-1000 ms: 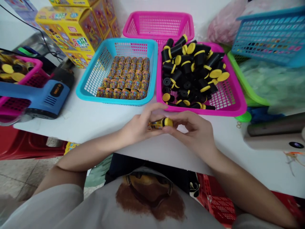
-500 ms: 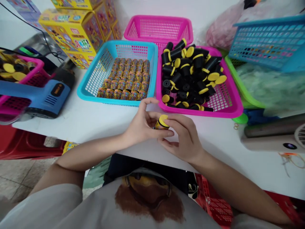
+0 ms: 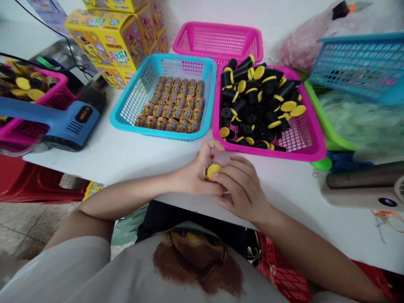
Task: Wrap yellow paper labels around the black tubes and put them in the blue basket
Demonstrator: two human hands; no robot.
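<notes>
Between my hands, above the near part of the table, is a small canister with a yellow lid point(image 3: 213, 172). My left hand point(image 3: 194, 174) is closed round its body, index finger curled above it. My right hand point(image 3: 241, 187) has its fingertips pressed on the lid's right side. Most of the canister's body is hidden by the fingers. Just beyond, a blue basket point(image 3: 115, 120) holds rows of small canisters with printed wraps point(image 3: 172, 111). To its right, a pink basket point(image 3: 315, 145) is heaped with black canisters with yellow lids point(image 3: 252, 94).
A blue heat gun point(image 3: 74, 122) lies at the left by another pink basket point(image 3: 59, 86). Yellow printed boxes point(image 3: 104, 38) are stacked behind. An empty-looking pink basket point(image 3: 217, 27) stands at the back. At right are a green basket point(image 3: 331, 132) and a grey device point(image 3: 362, 189).
The canister has turned so its yellow lid faces me more. My right fingers have closed further over it, and both hands sit slightly lower. The whole view has shifted a little.
</notes>
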